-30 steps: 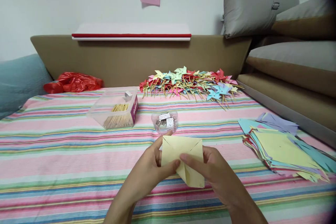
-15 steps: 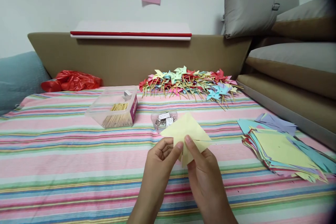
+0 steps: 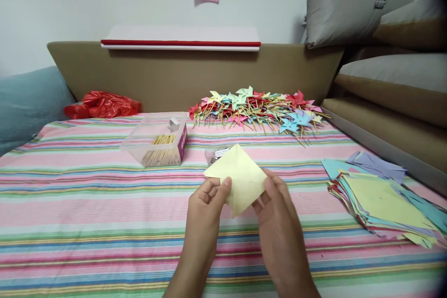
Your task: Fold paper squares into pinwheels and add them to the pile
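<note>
A pale yellow square of paper (image 3: 240,174) is held up between my two hands, turned so one corner points away from me. My left hand (image 3: 206,209) pinches its lower left edge, thumb on top. At the right corner, my right hand (image 3: 279,214) grips the paper between thumb and fingers. Partly hidden behind the sheet is a small clear container (image 3: 213,154) with metal bits and a white label. Off to the right lies a stack of coloured paper squares (image 3: 380,200), a yellow one on top.
A clear plastic box (image 3: 132,145) of thin wooden sticks stands to the left. Farther back lies a heap of paper pinwheels (image 3: 251,107) on sticks, and a red plastic bag (image 3: 104,104). Cushions (image 3: 391,74) are piled along the right. A striped cloth (image 3: 104,237) covers the surface.
My right thumb has moved from the paper's middle out to its right corner. The sheet has shifted slightly left, and the view has swung a little left.
</note>
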Available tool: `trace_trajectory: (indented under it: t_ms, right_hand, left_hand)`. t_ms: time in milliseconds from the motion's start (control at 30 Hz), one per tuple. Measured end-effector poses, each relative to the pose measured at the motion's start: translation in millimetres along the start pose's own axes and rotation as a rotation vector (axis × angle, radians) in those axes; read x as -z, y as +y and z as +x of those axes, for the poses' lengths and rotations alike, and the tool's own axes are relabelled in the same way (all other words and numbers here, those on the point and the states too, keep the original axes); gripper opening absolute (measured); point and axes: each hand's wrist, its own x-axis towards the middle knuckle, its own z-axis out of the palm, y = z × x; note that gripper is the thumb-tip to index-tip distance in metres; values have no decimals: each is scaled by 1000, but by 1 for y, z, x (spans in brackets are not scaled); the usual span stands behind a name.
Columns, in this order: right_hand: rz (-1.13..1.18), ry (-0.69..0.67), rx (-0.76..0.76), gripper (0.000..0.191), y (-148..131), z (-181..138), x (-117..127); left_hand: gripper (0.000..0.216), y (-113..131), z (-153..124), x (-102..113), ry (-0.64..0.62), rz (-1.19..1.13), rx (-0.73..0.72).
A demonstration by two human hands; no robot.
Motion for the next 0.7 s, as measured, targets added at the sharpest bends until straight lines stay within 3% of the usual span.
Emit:
trace_trajectory:
  t_ms: [67, 167, 267, 400, 500, 700]
  right_hand:
    - [-232, 30, 279, 38, -3, 4, 10]
    - [-756, -128, 751, 29, -8, 9, 26]
    - [-1049, -313, 959, 27, -11, 10, 33]
    - [-1089, -384, 1008, 20, -9, 8, 29]
    - [-1041, -377, 956, 14, -10, 4, 24]
    - [-809, -253, 589, 12, -11, -1, 18]
  left_hand:
    - [29, 0, 3, 5, 34, -58, 6]
    - [29, 0, 6, 11, 63, -115, 13]
    - [28, 1, 6, 11, 65, -136, 16]
    - [28, 3, 3, 8, 49, -130, 23]
    - [28, 4, 1, 8, 44, -108, 41]
    - [30, 6, 0, 8, 10, -6, -34]
